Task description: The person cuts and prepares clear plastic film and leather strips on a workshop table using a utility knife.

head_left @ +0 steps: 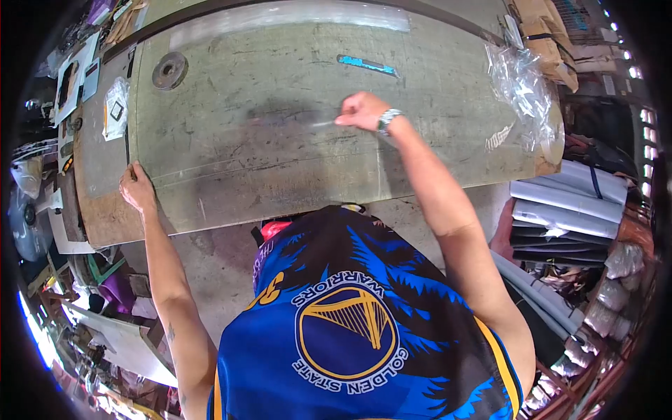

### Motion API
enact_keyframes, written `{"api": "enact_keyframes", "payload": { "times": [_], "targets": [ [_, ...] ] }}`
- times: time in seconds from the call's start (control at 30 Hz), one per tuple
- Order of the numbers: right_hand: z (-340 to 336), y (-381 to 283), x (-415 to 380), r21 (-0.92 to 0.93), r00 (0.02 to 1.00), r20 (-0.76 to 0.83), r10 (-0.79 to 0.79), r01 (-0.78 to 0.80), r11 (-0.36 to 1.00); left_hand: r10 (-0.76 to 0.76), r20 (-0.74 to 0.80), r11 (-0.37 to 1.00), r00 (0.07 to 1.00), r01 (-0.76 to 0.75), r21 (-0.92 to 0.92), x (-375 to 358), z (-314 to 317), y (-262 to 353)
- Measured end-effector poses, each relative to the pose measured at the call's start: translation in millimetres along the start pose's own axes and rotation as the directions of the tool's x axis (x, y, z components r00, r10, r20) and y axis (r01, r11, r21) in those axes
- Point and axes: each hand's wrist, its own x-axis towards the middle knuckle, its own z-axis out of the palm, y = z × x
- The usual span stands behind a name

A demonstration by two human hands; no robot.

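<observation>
My right hand (362,112) is raised over the middle of the worktable (245,175), thumb and fingers pinched together. From the fingertips a thin pale strip (320,124) reaches left, smeared by motion. On the left side of the table, my left hand (138,187) rests with its fingers closed at the near end of a thin dark strip (129,143); what the fingers grip is hidden. A light blue cutter knife (367,66) lies beyond my right hand. Farther left sits a round roll of tape (170,71).
Crumpled clear plastic (523,94) covers the table's right end, near brown cardboard (547,35). A small plastic packet (116,108) lies at the left. A dark bar (231,5) spans the far edge. Wrapped rolls (570,189) are stacked off the right side.
</observation>
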Motion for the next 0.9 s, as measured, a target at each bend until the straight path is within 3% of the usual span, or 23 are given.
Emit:
{"api": "enact_keyframes", "payload": {
  "times": [0.03, 0.23, 0.7, 0.9],
  "targets": [
    [-9, 15, -11, 0.084, 0.998, 0.011, 0.063, -0.064, 0.994, 0.002, 0.004, 1.000, 1.000, -0.002, 0.004, 1, 0, -1],
    [-44, 66, -61, 0.118, 0.964, -0.035, 0.263, -0.257, 0.959, 0.005, 0.008, 1.000, 1.000, -0.005, 0.016, 2, 2, -2],
    [-50, 73, -57, -0.111, 0.934, -0.092, 0.345, -0.354, 0.929, -0.014, 0.017, 0.998, 1.000, 0.015, -0.053, 4, 7, -6],
    [-53, 68, -56, -0.136, 0.904, -0.093, 0.418, -0.427, 0.894, 0.023, -0.004, 0.999, 1.000, -0.023, 0.044, 3, 2, 6]
  ]
}}
